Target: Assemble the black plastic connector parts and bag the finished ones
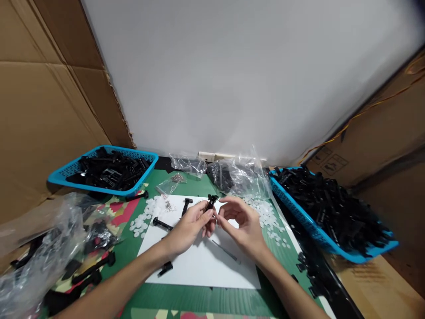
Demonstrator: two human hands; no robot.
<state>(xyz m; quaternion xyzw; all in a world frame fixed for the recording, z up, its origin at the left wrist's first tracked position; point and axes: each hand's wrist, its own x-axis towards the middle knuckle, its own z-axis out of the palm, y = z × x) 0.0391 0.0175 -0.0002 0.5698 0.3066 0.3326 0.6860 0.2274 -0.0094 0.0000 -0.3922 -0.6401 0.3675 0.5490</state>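
Note:
My left hand [190, 228] grips a black plastic part [211, 202] over a white sheet [206, 272], its forked end pointing up and away. Close beside it, my right hand [242, 221] has a thumb and finger pinched at the part's near end; whatever is between those fingertips is too small to make out. On the sheet, a thin metal rod-like tool [226, 251] lies below my hands. More black parts [162, 223] rest to the left, partly hidden by my left hand and forearm. Tiny metal pieces [169, 206] are scattered near the sheet's top left corner.
Blue baskets heaped with black parts stand at left [55, 178] and right [308, 230]. White discs [141, 223] spread on both sides of the green table [179, 301]. Clear plastic bags [245, 177] lie along the back wall; crumpled plastic [56, 248] covers the left side.

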